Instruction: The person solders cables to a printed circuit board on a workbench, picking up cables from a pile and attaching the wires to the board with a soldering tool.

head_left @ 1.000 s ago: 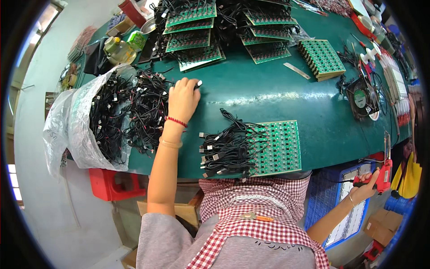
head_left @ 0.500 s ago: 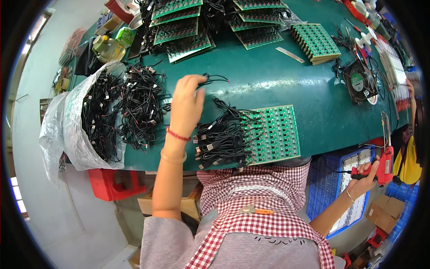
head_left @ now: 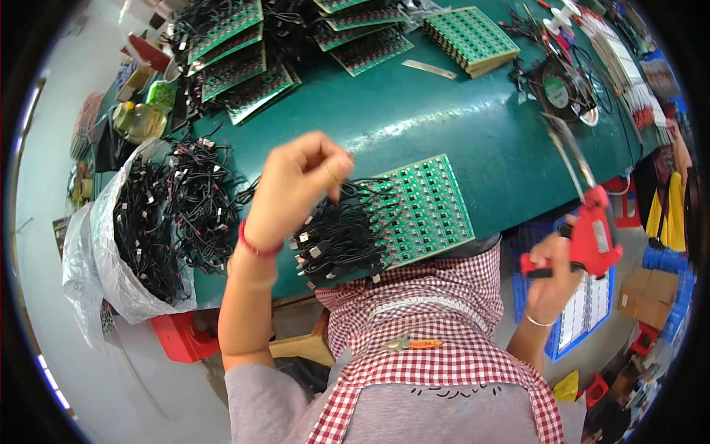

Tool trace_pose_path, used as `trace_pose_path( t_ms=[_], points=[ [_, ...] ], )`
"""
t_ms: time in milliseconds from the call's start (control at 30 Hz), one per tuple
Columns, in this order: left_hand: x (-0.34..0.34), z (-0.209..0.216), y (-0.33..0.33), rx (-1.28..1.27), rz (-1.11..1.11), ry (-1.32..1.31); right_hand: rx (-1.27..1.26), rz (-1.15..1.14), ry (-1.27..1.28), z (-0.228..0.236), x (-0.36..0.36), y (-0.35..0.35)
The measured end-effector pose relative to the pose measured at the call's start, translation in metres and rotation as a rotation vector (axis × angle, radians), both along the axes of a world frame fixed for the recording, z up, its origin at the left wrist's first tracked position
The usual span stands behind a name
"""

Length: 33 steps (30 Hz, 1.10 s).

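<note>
My left hand (head_left: 302,177) is closed in a pinch over the near part of the table. A black cable (head_left: 368,180) runs out from beside its fingers toward the green circuit board panel (head_left: 436,207); the grip itself is mostly hidden. That panel lies near the table's front edge, with a row of black cables (head_left: 336,240) with USB plugs along its left side. In my right hand (head_left: 556,277) is a red soldering gun (head_left: 597,235), raised beyond the table's front edge on the right, its metal tip pointing up and away, apart from the panel.
Loose black cables (head_left: 200,192) spill from a clear plastic bag (head_left: 111,251) at left. Cabled panels (head_left: 233,70) are stacked at the back, beside a pile of bare panels (head_left: 473,37) and a metal strip (head_left: 429,69). A black fan (head_left: 556,90) stands at right.
My left hand has brought the cable down toward the panel. My right hand has lifted the soldering gun inward, nearer the panel. The whole view has tilted and shifted.
</note>
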<state>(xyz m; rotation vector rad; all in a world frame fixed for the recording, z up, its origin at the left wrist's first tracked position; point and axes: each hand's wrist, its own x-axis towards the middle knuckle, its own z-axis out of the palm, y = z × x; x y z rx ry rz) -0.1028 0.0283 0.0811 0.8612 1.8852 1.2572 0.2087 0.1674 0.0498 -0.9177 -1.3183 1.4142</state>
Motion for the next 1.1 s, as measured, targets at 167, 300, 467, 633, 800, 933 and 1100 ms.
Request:
trace_pose_path(
  t_ms=[167, 300, 467, 633, 800, 933, 1100],
  points=[
    [0.080, -0.007, -0.014, 0.052, -0.006, -0.376, -0.195, 0.395, -0.148, 0.010, -0.048, -0.040],
    [0.127, -0.037, -0.016, 0.127, 0.205, -0.136, -0.253, 0.500, -0.147, 0.005, -0.071, -0.058],
    [0.148, -0.049, -0.016, 0.157, 0.188, 0.075, -0.399, 0.484, -0.089, 0.004, -0.070, -0.055],
    [0.151, -0.049, -0.021, 0.178, 0.195, 0.091, -0.421, 0.545, -0.170, -0.003, -0.061, -0.044],
    [0.153, -0.049, -0.024, 0.155, 0.169, 0.128, -0.376, 0.588, -0.171, 0.002, -0.059, -0.044],
    [0.146, -0.041, -0.024, 0.180, -0.020, 0.450, -0.104, 0.635, -0.357, -0.004, -0.052, -0.041],
    [0.150, -0.031, -0.024, -0.146, -0.139, 0.682, 0.161, 0.790, -0.442, 0.004, -0.064, -0.026]
  ],
)
